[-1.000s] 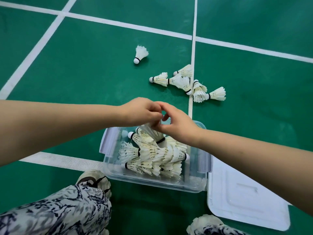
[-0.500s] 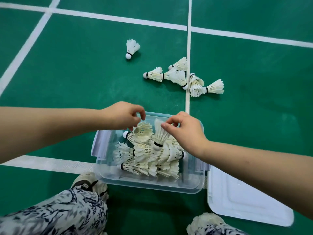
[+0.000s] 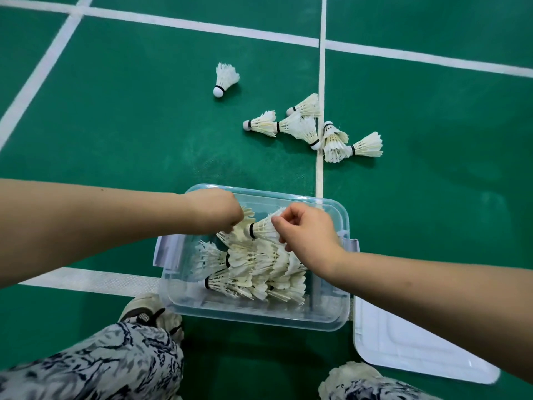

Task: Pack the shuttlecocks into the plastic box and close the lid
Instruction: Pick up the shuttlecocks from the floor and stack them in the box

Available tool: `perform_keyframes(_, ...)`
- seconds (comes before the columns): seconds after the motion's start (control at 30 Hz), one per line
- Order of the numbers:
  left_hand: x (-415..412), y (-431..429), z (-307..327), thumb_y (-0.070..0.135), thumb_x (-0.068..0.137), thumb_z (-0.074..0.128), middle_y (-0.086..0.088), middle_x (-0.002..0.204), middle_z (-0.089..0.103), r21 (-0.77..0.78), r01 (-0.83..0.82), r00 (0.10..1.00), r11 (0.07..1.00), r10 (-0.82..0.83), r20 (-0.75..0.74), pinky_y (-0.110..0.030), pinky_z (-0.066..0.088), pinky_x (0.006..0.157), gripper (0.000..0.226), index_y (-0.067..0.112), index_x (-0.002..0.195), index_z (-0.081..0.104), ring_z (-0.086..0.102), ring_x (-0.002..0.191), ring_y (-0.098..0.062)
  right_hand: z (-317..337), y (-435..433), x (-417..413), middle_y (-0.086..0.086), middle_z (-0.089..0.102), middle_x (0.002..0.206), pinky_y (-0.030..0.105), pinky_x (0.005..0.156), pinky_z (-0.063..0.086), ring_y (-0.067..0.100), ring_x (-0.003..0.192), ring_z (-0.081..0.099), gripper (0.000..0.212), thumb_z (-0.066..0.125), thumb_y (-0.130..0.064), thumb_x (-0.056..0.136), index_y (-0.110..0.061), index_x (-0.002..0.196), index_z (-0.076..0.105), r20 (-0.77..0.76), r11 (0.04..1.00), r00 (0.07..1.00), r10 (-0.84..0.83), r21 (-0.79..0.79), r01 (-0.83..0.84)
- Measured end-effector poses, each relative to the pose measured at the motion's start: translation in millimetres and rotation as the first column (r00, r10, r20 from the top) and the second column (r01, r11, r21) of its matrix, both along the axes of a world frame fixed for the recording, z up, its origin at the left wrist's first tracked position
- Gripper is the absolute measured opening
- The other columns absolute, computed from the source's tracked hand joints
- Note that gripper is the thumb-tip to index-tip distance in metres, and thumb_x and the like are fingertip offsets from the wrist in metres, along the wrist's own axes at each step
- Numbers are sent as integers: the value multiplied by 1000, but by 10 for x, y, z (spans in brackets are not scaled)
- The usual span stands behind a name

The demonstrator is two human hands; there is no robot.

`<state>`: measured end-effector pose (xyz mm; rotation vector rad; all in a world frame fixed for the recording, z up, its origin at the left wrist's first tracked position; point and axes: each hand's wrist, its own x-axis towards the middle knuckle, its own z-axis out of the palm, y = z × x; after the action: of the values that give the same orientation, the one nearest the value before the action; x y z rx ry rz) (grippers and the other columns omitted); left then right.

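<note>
A clear plastic box [image 3: 331, 319] stands on the green floor in front of me, holding several white feather shuttlecocks [image 3: 253, 272]. Both hands are inside its far half. My right hand [image 3: 308, 232] pinches the feathers of a shuttlecock [image 3: 262, 228] lying on top of the pile, cork pointing left. My left hand [image 3: 216, 210] is closed, with feathers of another shuttlecock [image 3: 248, 212] showing past its knuckles. The white lid [image 3: 403, 339] lies flat on the floor to the right of the box. Several loose shuttlecocks [image 3: 311, 128] lie beyond the box, and one shuttlecock [image 3: 225, 79] lies apart, farther left.
White court lines [image 3: 320, 82] cross the green floor. My patterned trouser leg [image 3: 95, 368] and shoe [image 3: 147, 313] are at the lower left, close against the box. My other knee [image 3: 363, 382] is at the bottom, next to the lid.
Both hands have dropped lower into the box. The shuttlecock in my right hand has turned from upright to lying on its side on the pile.
</note>
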<state>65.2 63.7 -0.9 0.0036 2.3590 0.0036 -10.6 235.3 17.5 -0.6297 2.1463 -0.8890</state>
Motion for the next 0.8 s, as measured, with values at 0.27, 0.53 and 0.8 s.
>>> perform_keyframes(0.27,14,19,-4,25,87,54,-10,88,61,56,-122,992,991,122,-9,-27,33,62,19,11,97,60,49,77,-23,-183,-168,-5,-5,64,65,28,66,52,9,57,61,22,55,-24,91,-25,69,56,56,983,984,169,59,-172)
perform_keyframes(0.53,109,-14,-47,26,84,62,-8,101,68,185,-253,963,949,266,-50,-36,46,74,43,18,122,43,59,89,-27,-294,-340,-39,7,72,98,41,87,53,26,90,67,16,54,-31,92,-22,82,64,57,920,948,312,232,-316)
perform_keyframes(0.8,150,-2,313,34,88,55,0,87,65,297,-264,921,917,331,-204,-26,35,67,39,19,123,45,47,72,-17,-78,-270,-49,9,71,98,32,73,45,22,83,59,30,50,-40,91,-14,93,64,5,939,963,270,222,-264)
